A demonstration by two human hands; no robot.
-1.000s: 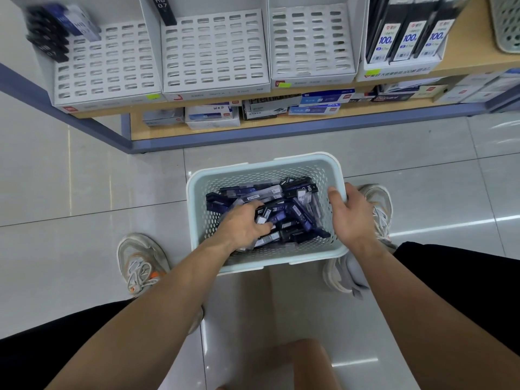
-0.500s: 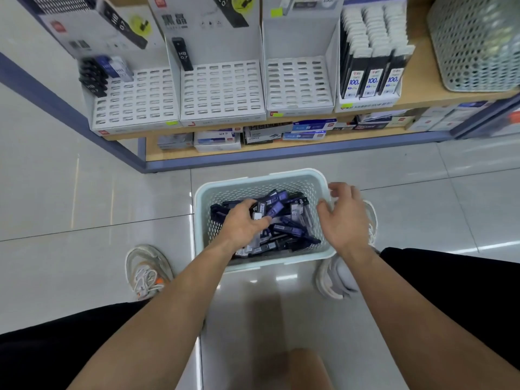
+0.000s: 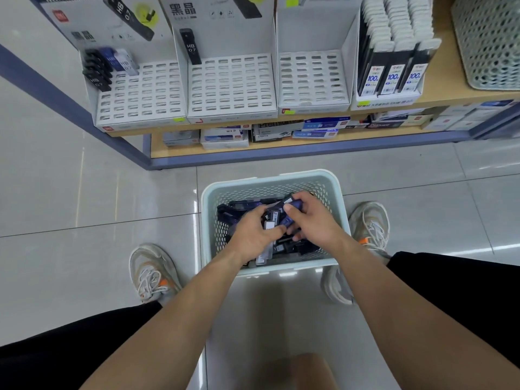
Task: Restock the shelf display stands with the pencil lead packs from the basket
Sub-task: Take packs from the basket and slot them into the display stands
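In the middle of the basket [image 3: 270,178], the left hand [image 3: 254,232] curls round a few pencil lead packs [image 3: 270,220] while the right hand [image 3: 312,220] pinches a purple pack [image 3: 294,205] against them (I think, to gather one handful before reaching the nearly empty display stands [image 3: 230,85]).

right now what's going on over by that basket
A person reaches into the basket on the floor with both hands. The left hand grips several pencil lead packs, and the right hand pinches a blue pack. The display stands on the shelf are mostly bare.
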